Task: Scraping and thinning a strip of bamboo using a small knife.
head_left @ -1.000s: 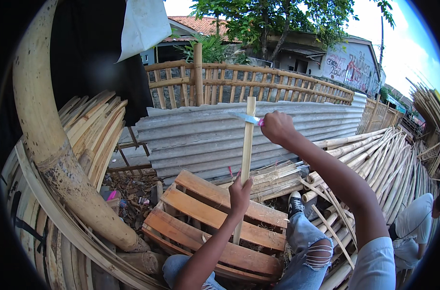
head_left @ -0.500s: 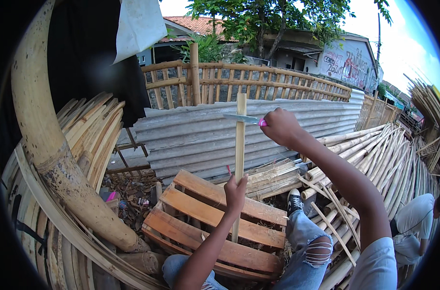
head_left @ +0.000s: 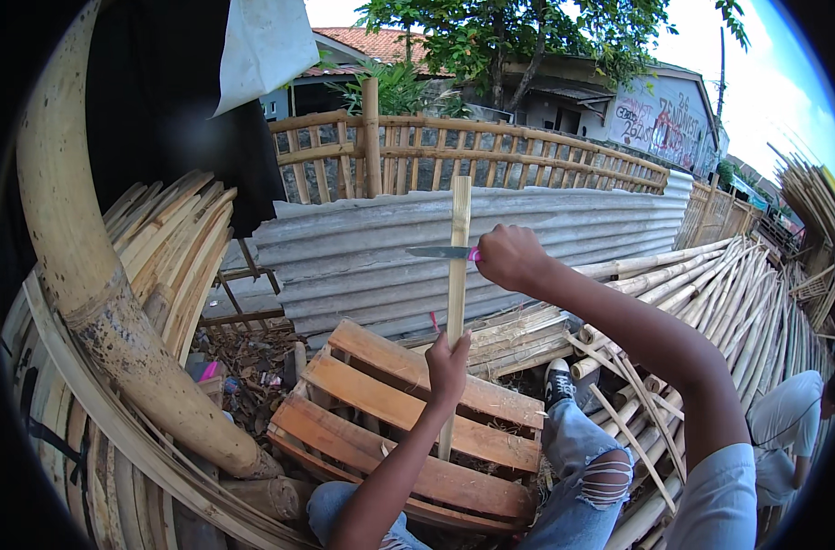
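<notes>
A pale, flat bamboo strip point(head_left: 458, 220) stands nearly upright with its lower end on the slatted wooden pallet point(head_left: 385, 378). My left hand point(head_left: 448, 369) is closed around the strip's lower half. In my right hand point(head_left: 514, 258) is the pink handle of a knife point(head_left: 438, 252). The blade lies level across the strip, above my left hand, its tip sticking out on the left side. From this side I cannot tell whether the edge cuts into the strip.
A thick bamboo pole point(head_left: 115, 302) leans at the left beside split bamboo strips point(head_left: 183, 247). Bamboo poles point(head_left: 702, 293) are heaped at the right, where another person point(head_left: 786, 426) crouches. Behind the pallet stands a corrugated metal sheet point(head_left: 344, 257) below a bamboo fence point(head_left: 527, 151).
My right hand has moved down and slightly left, bringing the knife lower along the bamboo strip. My left hand keeps its place on the strip.
</notes>
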Available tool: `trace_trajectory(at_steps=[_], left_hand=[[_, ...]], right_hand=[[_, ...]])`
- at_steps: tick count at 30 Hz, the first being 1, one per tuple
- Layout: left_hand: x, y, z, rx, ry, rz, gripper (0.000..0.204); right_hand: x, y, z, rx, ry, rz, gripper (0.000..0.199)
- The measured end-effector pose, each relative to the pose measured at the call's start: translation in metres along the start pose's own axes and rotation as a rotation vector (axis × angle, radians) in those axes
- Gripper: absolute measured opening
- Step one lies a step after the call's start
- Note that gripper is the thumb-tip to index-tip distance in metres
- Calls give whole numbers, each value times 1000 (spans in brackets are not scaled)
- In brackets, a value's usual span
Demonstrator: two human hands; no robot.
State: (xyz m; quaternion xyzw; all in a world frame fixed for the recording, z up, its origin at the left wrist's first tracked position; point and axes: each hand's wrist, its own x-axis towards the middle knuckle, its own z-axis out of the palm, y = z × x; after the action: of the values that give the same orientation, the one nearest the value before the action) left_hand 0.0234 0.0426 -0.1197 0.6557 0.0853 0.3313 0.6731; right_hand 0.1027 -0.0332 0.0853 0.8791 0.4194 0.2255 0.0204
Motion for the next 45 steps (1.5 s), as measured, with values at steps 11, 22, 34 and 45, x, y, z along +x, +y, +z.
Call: trace_trajectory(at_steps=[11, 22, 34, 45], left_hand=[[-5, 5, 2, -119, -113, -41, 21], [-5, 10, 2, -154, -65, -81, 18], [5, 4, 0, -215, -79, -85, 11], [11, -4, -4, -307, -121, -137, 11]], right_hand=[[7, 13, -13, -55, -22, 47, 20], [-13, 12, -4, -153, -76, -23, 18], [-6, 2, 8, -150, -23, -88, 18], [-1, 3, 27, -237, -4, -206, 16]])
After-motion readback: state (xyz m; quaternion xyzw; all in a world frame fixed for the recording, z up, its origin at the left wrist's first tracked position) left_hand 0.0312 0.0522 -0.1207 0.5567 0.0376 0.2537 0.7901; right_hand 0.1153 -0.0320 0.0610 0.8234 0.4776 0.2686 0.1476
